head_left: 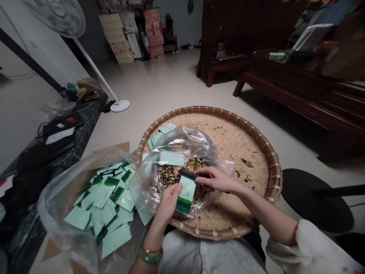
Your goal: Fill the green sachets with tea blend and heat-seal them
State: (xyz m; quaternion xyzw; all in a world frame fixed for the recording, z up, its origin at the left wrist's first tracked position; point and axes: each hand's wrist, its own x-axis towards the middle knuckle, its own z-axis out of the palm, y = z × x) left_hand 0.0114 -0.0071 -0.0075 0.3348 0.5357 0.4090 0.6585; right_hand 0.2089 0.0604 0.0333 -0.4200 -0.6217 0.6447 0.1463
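My left hand [172, 199] pinches a pale green packet [186, 192] with a dark green band at its lower end. My right hand [215, 179] is closed round a slim black bar-shaped tool [189, 174], like a small bag sealer, which lies across the packet's top edge. Both hands are above an open clear plastic bag [182, 140] holding a dry mix of dark and pale bits [171, 175]. Flat pale green packets [172, 158] lie at the bag's far side. A wide round woven bamboo tray [242, 140] carries the bag, close to my lap.
Left of the tray, a large clear bag [54, 205] holds many green packets [105, 194]. More packets [155, 139] are stacked at the tray's far left. A white standing fan [121, 105], a dark wooden bench [270, 85] and a round black base [313, 199] stand around.
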